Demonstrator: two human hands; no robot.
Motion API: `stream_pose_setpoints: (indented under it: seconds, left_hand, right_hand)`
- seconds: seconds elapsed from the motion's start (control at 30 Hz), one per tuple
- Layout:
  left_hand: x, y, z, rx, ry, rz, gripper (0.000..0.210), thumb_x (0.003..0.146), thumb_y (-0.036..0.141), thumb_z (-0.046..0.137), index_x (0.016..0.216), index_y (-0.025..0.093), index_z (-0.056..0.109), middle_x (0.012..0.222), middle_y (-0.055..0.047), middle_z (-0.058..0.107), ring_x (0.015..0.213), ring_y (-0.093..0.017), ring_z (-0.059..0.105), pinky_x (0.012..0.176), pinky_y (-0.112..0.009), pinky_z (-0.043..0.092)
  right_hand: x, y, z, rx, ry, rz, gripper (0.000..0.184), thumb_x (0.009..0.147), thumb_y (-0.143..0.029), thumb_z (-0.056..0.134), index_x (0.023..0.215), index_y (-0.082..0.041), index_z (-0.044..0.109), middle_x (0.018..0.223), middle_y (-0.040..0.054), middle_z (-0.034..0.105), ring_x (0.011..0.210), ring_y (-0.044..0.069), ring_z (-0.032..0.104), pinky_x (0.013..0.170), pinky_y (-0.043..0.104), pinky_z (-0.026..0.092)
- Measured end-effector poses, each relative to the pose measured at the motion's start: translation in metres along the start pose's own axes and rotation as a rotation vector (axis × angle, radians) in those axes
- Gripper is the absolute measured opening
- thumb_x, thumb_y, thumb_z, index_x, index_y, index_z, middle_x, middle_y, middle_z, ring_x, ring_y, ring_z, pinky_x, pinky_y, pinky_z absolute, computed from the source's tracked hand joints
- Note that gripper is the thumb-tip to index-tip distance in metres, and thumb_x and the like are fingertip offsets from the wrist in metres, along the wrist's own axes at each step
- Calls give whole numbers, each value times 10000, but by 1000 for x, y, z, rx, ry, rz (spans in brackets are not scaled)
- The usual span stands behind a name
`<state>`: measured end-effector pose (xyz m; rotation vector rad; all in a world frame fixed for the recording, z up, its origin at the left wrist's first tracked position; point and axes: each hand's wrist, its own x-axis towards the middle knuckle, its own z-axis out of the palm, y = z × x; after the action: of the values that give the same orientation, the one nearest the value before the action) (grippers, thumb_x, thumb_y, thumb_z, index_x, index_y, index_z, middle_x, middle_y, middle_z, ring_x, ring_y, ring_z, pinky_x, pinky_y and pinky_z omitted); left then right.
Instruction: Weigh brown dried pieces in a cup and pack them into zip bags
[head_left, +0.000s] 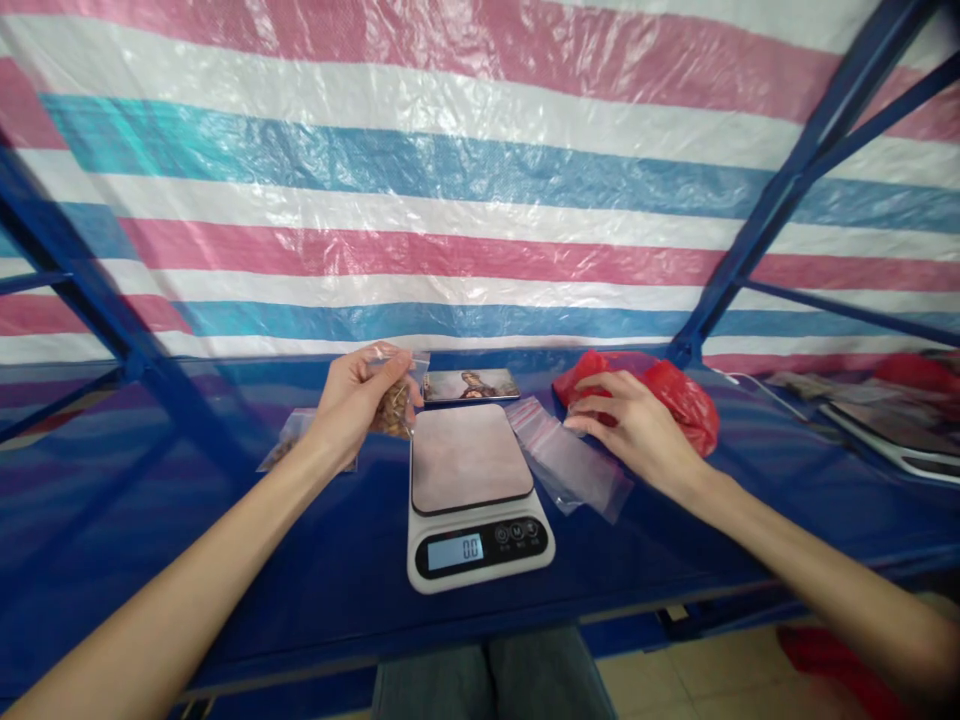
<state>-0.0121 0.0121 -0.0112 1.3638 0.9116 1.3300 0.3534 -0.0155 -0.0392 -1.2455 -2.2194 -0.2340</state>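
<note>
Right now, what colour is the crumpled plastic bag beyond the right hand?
Red crumpled plastic bag, head view.

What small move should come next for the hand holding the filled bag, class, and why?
Probably the left hand should lower its small filled bag onto the scale's empty platform. The bag is held just beside it, and the display reads zero. The right hand rests on empty zip bags.

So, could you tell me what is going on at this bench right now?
A person sits at a blue table with a digital kitchen scale in front, its platform bare. The left hand holds up a small clear bag of brownish bits. The right hand rests on a stack of empty zip bags, beside a red plastic bag.
</note>
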Motion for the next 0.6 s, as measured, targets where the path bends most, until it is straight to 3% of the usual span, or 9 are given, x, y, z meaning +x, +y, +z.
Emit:
stream_pose_setpoints:
  seconds: [0.17,0.27,0.37,0.47,0.6]
  left_hand:
    - [-5,-4,13,-11,-47,62,447,936,620,758,908,243,518,636,12,714,445,-153,631,400,-228,506]
    - [-8,-3,18,-16,-82,100,461,920,618,784,977,268,489,702,32,737,491,-165,676,426,-235,524]
    - [-10,-3,20,-40,-118,77,521,870,631,832,1030,286,476,714,56,742,490,-178,685,463,-280,580]
    - [-11,-5,21,-71,-124,31,497,855,610,850,1045,266,547,704,43,743,483,-177,669,477,-291,582]
    - [-14,-10,25,-50,-61,94,368,881,540,840,922,192,727,713,0,735,547,-139,633,513,-235,509]
  right_hand:
    - [44,-40,-3,152,122,21,361,1072,-455,606,946,-193,819,1076,131,772,1049,310,680,968,496,512]
    - [78,-75,10,512,15,46,356,1069,-495,611,966,-210,800,957,65,787,874,226,696,830,391,511]
    - [101,-107,32,898,-86,50,404,1022,-562,650,860,-203,741,804,25,739,757,184,663,724,335,497]
    - [106,-121,47,1170,-65,92,418,977,-572,700,771,-209,680,721,-5,676,694,158,627,693,314,489]
    - [95,-119,53,1317,41,246,345,958,-456,753,739,-204,668,703,-25,622,666,126,550,666,284,434]
